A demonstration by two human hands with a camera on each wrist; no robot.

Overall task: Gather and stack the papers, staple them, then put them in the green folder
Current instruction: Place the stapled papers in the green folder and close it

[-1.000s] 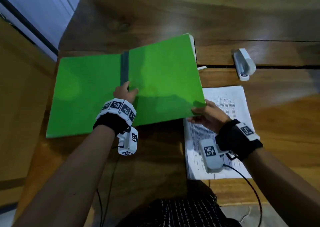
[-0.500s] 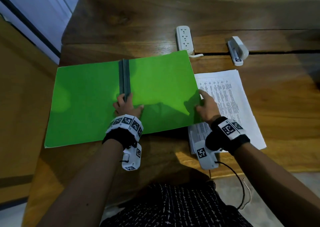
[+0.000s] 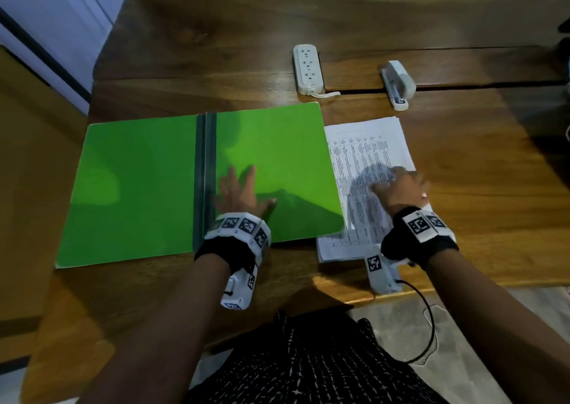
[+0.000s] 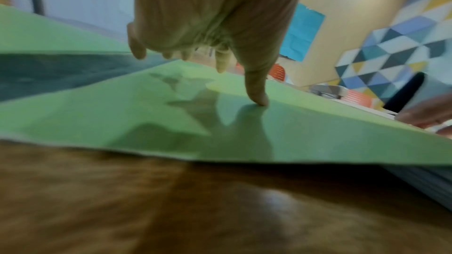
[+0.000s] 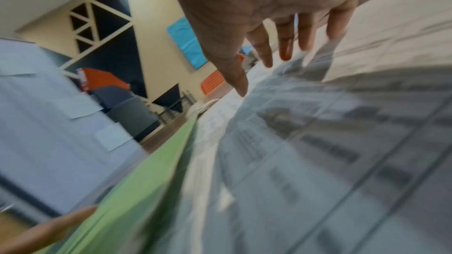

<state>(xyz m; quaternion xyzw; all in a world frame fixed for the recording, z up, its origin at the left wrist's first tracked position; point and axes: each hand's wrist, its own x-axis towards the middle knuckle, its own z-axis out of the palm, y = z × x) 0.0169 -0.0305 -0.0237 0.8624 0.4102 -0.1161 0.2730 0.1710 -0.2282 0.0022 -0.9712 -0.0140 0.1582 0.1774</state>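
Observation:
The green folder (image 3: pixel 148 184) lies open and flat on the wooden table, its dark spine (image 3: pixel 204 169) running down the middle. My left hand (image 3: pixel 239 189) rests spread on the right flap, the thumb (image 4: pixel 257 92) touching the green folder (image 4: pixel 122 119). To the right lies the stack of printed papers (image 3: pixel 367 144), its left edge tucked under the folder's right flap. My right hand (image 3: pixel 398 184) hovers open and blurred just over the papers (image 5: pixel 342 161), fingers straight. The white stapler (image 3: pixel 398 84) sits beyond the papers.
A white power strip (image 3: pixel 307 69) lies behind the folder near a gap in the table (image 3: pixel 462 169). The table's near edge runs just under my wrists. A cable hangs from my right wrist camera.
The folder's right flap, held up a second ago, now lies flat. My right hand has let go of its edge and moved right over the papers. My left hand has spread its fingers.

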